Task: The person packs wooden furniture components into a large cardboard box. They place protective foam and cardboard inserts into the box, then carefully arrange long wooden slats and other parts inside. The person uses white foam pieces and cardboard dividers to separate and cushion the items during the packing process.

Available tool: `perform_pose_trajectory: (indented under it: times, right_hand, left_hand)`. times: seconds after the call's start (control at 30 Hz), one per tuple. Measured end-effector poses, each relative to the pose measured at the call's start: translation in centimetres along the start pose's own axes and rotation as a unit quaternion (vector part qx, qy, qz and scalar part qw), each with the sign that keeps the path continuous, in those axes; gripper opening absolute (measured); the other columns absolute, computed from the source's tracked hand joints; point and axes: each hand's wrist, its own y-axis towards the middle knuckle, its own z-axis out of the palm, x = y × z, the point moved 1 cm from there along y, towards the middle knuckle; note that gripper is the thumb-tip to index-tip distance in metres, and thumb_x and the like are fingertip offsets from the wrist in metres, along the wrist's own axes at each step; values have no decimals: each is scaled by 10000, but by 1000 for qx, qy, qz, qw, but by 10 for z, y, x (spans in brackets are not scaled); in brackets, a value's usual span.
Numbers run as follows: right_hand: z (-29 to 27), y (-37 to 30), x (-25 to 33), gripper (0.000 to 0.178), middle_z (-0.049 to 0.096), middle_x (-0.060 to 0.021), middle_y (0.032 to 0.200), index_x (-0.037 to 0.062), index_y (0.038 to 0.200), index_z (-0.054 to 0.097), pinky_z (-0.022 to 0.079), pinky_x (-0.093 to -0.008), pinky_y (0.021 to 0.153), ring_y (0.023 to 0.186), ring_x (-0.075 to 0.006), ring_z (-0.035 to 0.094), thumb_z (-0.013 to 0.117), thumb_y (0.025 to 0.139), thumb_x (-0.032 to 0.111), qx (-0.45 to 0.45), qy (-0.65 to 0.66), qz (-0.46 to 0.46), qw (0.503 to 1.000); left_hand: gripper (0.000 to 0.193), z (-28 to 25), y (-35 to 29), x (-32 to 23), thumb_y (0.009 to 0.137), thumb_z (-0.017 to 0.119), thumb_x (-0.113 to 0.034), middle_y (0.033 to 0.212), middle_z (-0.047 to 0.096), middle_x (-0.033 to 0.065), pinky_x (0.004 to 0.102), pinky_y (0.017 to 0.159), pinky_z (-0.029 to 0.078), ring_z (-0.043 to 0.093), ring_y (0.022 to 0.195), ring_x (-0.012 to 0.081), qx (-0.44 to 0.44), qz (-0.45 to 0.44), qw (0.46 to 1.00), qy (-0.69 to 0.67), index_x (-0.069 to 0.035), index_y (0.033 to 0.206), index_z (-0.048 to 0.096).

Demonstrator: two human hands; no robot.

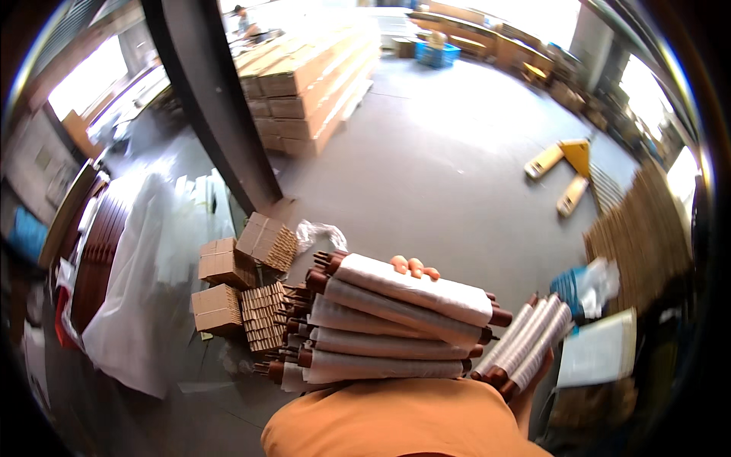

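Observation:
Several dark-brown posts wrapped in white film [396,316] lie in a stack against my orange-clad torso, with thin pins sticking out of their ends. My left hand [415,266] curls its fingertips over the far edge of this stack; its palm and arm are hidden beneath the posts. At the right, a smaller bundle of the same wrapped posts [525,343] slants beside my body. My right hand [542,373] is closed around its outer side, mostly covered by the posts.
Bundles of cut cardboard [221,308] sit on the floor at left, beside a dark steel column [217,107]. Long cartons [312,84] are stacked beyond it. A yellow pallet jack [575,160] and stacked cardboard sheets [643,236] stand right. Another person [244,23] is far back left.

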Motion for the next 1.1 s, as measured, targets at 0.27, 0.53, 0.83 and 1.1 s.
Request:
perform_pose_trajectory:
  times: [0.27,0.53,0.83,1.1]
  right_hand:
    - [81,250,-35,727,360,-95,1388,67,1388,313,306,-415,1041,1234,-253,375,443,852,540,154,-17,-33,987]
    - [244,539,-85,752,556,-185,1142,22,1293,436,458,-463,882,989,-349,549,543,754,535,194,-29,139,971]
    - [449,690,-199,748,561,-194,1139,14,1289,438,458,-464,884,985,-353,555,554,742,509,270,-7,211,940]
    - [594,779,-286,744,565,-202,1135,6,1286,440,459,-465,887,981,-357,561,563,730,486,259,-10,236,937]
  left_hand:
    - [258,-161,96,-42,964,406,-379,1152,482,49,466,1095,179,343,1221,251,-28,60,994,84,-189,1108,502]
    - [255,-300,196,-76,966,401,-373,1154,482,47,462,1100,177,343,1227,247,-76,81,987,118,-188,1112,500]
    - [275,-477,332,-197,964,396,-377,1107,489,39,454,1117,170,361,1214,215,-24,46,990,130,-182,1138,480]
    - [331,-618,445,-310,960,411,-326,1052,520,80,493,1019,333,470,1078,269,-84,144,983,79,-85,1156,524]
